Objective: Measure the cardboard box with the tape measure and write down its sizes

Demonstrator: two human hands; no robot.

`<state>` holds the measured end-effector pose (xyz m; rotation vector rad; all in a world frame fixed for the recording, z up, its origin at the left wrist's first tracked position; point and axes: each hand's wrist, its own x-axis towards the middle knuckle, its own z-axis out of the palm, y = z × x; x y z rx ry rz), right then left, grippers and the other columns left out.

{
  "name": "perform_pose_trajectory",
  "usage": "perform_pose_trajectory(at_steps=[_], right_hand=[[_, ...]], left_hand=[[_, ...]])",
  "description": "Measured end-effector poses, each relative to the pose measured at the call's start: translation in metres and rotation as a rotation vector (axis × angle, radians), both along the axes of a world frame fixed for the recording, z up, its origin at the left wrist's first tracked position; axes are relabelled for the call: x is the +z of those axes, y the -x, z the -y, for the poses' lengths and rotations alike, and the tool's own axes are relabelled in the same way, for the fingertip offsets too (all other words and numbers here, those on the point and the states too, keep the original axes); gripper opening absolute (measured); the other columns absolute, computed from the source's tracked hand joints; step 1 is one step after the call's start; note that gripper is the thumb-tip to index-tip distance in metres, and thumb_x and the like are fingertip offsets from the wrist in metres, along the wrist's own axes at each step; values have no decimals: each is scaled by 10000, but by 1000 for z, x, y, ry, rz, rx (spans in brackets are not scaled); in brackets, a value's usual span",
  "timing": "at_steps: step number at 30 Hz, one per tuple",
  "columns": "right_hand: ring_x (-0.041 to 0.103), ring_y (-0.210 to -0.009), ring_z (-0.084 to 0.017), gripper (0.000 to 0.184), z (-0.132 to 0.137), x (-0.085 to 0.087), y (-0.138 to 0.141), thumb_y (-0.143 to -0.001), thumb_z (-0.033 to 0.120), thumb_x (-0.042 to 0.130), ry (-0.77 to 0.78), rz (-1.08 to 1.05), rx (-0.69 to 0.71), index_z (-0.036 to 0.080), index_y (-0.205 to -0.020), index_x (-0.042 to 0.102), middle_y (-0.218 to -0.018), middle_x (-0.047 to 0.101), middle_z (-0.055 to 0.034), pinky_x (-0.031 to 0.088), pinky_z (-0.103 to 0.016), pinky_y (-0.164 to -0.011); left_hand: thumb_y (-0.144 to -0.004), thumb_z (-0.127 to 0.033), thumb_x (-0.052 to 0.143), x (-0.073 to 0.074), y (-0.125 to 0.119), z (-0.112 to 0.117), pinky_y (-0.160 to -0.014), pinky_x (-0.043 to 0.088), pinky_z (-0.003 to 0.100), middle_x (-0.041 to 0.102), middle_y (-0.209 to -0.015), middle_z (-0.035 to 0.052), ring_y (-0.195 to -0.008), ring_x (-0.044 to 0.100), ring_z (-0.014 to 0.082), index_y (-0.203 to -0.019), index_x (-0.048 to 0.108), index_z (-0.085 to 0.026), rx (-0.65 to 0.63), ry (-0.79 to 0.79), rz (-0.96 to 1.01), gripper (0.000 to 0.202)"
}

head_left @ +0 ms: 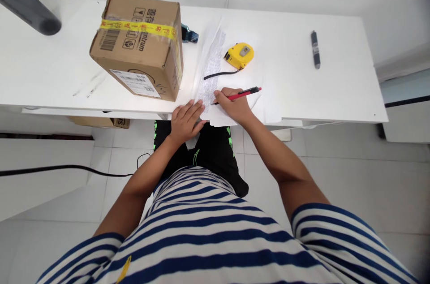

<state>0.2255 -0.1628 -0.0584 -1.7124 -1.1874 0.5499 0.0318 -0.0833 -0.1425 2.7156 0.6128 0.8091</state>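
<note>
My right hand [233, 104] is closed round a red and black pen [247, 93], its tip down at the paper near the desk's front edge. Dense handwriting covers part of the white paper sheets [213, 58]. My left hand [187, 121] lies with fingers spread over the lower left of the paper and the desk edge, holding nothing. Just beyond my right hand sits a yellow tape measure [239, 55], its black wrist strap [221, 74] lying across the paper.
A taped cardboard box [137, 46] stands to the left of the paper, partly hiding a dark object [189, 34] behind it. A dark marker [315, 49] lies on the right of the white desk [342, 78]. A grey cylinder [30, 2] reaches in at the upper left.
</note>
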Motion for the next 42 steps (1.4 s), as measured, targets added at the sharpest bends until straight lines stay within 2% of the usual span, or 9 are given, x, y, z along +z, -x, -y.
perform_pose_trajectory(at_steps=[9,13,23,27,31,35,39,42], right_hand=[[572,-604,-165,564,1,0,3,-890,662,565,-35,-6,-91,244,-537,431,-578,600,-2,475,-345,-623],[566,-595,-162,563,1,0,4,-877,668,582,-23,-21,-52,242,-535,446,-567,588,3,471,-341,-613],[555,-581,-159,571,2,-3,3,-886,649,581,-63,-22,-97,241,-526,407,-574,592,-2,459,-340,-605],[554,-591,-153,551,1,-4,2,-901,622,575,-42,-12,-50,235,-537,427,-591,601,-5,464,-334,-615],[554,-586,-152,568,2,-4,2,-896,641,569,-57,10,-70,240,-534,396,-575,594,0,457,-336,-612],[563,-589,-145,569,2,-6,4,-894,640,566,-94,-17,-147,240,-533,382,-550,565,18,455,-320,-607],[535,-571,-130,545,2,-7,3,-901,597,576,-80,-15,-93,233,-533,406,-552,560,24,443,-307,-600],[519,-565,-130,525,1,-8,1,-905,580,576,-87,-33,-114,232,-540,429,-556,559,20,438,-307,-595]], left_hand=[[-995,-495,436,5,2,2,-1146,338,437,637,-1432,60,-1377,568,262,-1407,610,-267,0,-20,-13,502],[-1003,-489,420,5,1,3,-1139,349,441,642,-1427,58,-1373,572,259,-1401,616,-271,12,-16,-6,494],[-1020,-494,391,4,1,3,-1131,354,441,646,-1422,62,-1377,569,256,-1402,611,-271,6,-14,13,495],[-1021,-508,387,3,0,3,-1145,341,442,643,-1428,66,-1385,560,257,-1407,606,-273,10,3,12,503],[-1022,-503,396,3,0,3,-1158,325,438,641,-1431,69,-1389,555,253,-1406,604,-268,6,11,25,495],[-1024,-478,416,3,0,2,-1165,310,415,647,-1424,63,-1385,558,241,-1396,612,-257,0,-23,40,474],[-1018,-463,447,3,0,2,-1181,286,397,648,-1424,61,-1393,550,235,-1396,612,-261,-9,-4,54,460],[-1010,-458,466,3,1,2,-1176,291,401,640,-1433,58,-1397,546,241,-1400,611,-266,-8,21,39,458]])
